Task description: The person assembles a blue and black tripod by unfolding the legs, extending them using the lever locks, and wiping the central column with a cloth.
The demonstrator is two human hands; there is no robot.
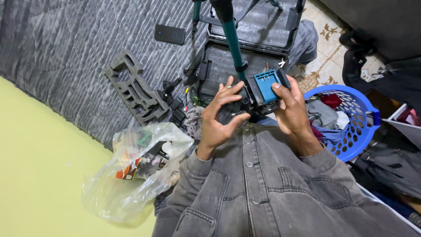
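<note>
1. Both hands hold a black device (252, 98) with a blue block (266, 84) on top, in front of the chest and above the lap of a grey denim jacket (263, 184).
2. The left hand (218, 118) cups it from below and the side, fingers (232, 90) curled round its near end, apparently to steady it.
3. The right hand (293, 109) grips the far side, thumb pressed on the blue block's edge; its fingers are closed on the device.
4. A teal pole (231, 37) rises behind the device; whether they join, I cannot tell.
5. On the grey blanket (66, 48) lie a foam insert (131, 90), a phone (169, 34) and an open black case (245, 48), within reach.
6. A plastic bag (131, 171) sits by the left elbow, and a blue basket (351, 123) of clothes by the right.
</note>
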